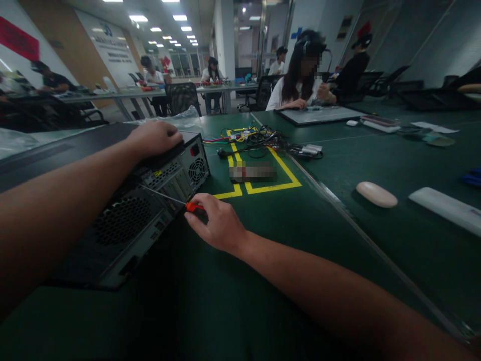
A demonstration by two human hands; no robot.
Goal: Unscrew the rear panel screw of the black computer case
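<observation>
A black desktop computer case point(67, 150) lies on its side on the green table, its rear panel with vents, slots and a fan grille turned toward my right. Across its top near the rear edge, my left hand point(156, 138) presses down with bent fingers, gripping the case. In my right hand point(218, 220), a screwdriver point(194, 206) with an orange handle is pinched between thumb and fingers. Its thin metal shaft slants up and left to the rear panel beside the expansion slots. Whether the tip sits in a screw is too small to tell.
A tangle of cables point(263, 140) lies beyond the case, near yellow tape point(274, 188) and a blurred object point(253, 172). On the right are a beige mouse point(376, 194) and a white bar point(447, 208). A co-worker point(300, 80) sits across the table at a flat panel point(323, 115).
</observation>
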